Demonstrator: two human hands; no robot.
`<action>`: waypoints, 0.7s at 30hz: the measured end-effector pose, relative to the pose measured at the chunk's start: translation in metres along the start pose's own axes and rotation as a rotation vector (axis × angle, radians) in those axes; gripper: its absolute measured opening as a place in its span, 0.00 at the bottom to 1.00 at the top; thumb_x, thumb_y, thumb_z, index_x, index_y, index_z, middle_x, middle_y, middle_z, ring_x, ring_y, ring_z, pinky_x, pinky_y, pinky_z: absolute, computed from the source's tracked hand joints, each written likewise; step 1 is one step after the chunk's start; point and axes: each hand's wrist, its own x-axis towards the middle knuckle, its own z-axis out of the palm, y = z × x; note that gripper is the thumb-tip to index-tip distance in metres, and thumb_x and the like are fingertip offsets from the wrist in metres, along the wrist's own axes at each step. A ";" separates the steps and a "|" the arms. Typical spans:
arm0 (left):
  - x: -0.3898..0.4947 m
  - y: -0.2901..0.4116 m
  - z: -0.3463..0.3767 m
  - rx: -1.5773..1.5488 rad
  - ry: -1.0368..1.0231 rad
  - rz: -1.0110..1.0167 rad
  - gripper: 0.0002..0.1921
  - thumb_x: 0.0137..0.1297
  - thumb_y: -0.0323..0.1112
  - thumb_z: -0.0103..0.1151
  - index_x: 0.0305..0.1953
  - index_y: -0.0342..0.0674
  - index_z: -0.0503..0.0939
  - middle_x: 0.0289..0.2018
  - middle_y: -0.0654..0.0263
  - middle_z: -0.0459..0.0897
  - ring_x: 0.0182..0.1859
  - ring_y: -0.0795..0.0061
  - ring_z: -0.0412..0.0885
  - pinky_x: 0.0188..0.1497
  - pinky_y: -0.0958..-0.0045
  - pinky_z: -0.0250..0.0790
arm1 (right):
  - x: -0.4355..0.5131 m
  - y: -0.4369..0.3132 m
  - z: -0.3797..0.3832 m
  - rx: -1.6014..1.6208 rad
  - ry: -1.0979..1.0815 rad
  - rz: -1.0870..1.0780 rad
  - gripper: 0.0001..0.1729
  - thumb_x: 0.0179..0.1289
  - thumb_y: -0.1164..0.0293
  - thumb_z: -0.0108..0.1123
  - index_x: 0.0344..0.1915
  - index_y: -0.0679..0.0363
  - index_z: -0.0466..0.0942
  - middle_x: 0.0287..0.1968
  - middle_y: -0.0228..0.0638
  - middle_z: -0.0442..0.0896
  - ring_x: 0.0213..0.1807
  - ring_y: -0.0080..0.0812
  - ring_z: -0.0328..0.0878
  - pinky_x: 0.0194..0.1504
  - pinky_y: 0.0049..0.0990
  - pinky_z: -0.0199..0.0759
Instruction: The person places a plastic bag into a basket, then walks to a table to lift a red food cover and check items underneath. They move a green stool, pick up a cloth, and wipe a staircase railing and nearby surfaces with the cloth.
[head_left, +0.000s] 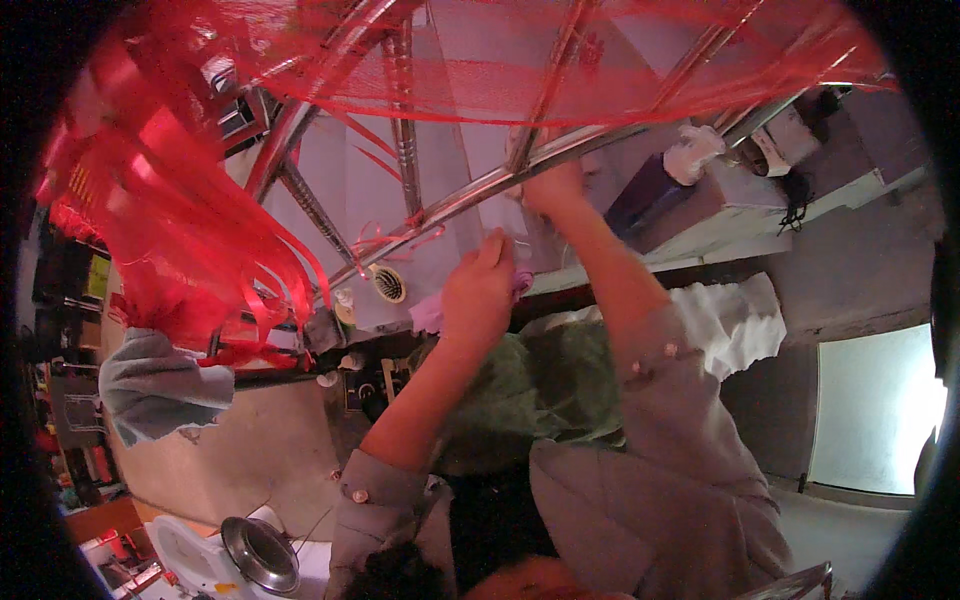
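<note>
My left hand (480, 289) is closed on a pink cloth (523, 282), part of which hangs out at its lower left, over the edge of a pale work surface (420, 176). My right hand (553, 187) reaches farther over the same surface, beneath a shiny metal rail (480, 186); its fingers are partly hidden by the rail and red netting (465, 90), so what they touch cannot be told. A hairbrush (388, 284) lies left of my left hand. A dark blue box-like object (649, 193) with crumpled white material (694, 154) on it stands right of my right hand.
Red ribbons (202, 202) hang at the left, above a grey cloth (161, 386). Metal bars cross above the surface. Green translucent material (525, 386) lies before my torso, with white crumpled material (739, 322) to the right. A metal bowl (260, 553) is at the lower left.
</note>
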 end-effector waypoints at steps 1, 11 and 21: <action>0.000 0.000 0.002 0.019 -0.027 -0.019 0.31 0.48 0.28 0.63 0.58 0.38 0.70 0.58 0.61 0.71 0.48 0.56 0.76 0.49 0.61 0.72 | 0.012 0.003 0.001 -0.011 -0.023 -0.012 0.24 0.64 0.62 0.48 0.55 0.65 0.69 0.56 0.53 0.72 0.56 0.52 0.70 0.60 0.47 0.61; -0.002 0.003 0.003 0.029 -0.033 -0.061 0.27 0.53 0.33 0.63 0.57 0.39 0.71 0.57 0.59 0.72 0.51 0.57 0.75 0.50 0.62 0.72 | 0.057 0.022 0.014 -0.029 0.093 -0.118 0.23 0.65 0.58 0.46 0.51 0.63 0.72 0.53 0.48 0.75 0.54 0.51 0.72 0.59 0.48 0.62; 0.028 0.049 -0.051 -0.419 0.479 -0.053 0.18 0.49 0.31 0.64 0.44 0.37 0.77 0.37 0.55 0.81 0.43 0.54 0.79 0.49 0.63 0.70 | -0.101 0.014 0.004 0.134 0.246 -0.371 0.27 0.49 0.63 0.64 0.50 0.59 0.73 0.50 0.41 0.77 0.54 0.42 0.73 0.55 0.42 0.66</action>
